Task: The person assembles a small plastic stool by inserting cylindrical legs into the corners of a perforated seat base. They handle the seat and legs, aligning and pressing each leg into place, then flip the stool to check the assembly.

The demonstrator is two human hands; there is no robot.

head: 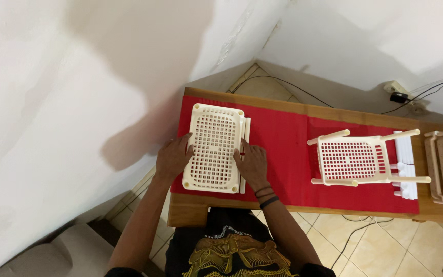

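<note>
Pressing flat on both long sides of cream perforated tray (214,147), on red mat (283,138): left hand (173,158) and right hand (252,163), fingers open, gripping nothing. Farther right, cream rack with legs (357,160).

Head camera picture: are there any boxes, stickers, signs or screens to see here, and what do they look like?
No boxes, stickers, signs or screens show in this picture.
The nearest thing to a picture is the gold swirly print on the person's black shirt, at the bottom middle.
The two hands hold a plain cream plastic tray on the red mat; it has no sticker.
</note>
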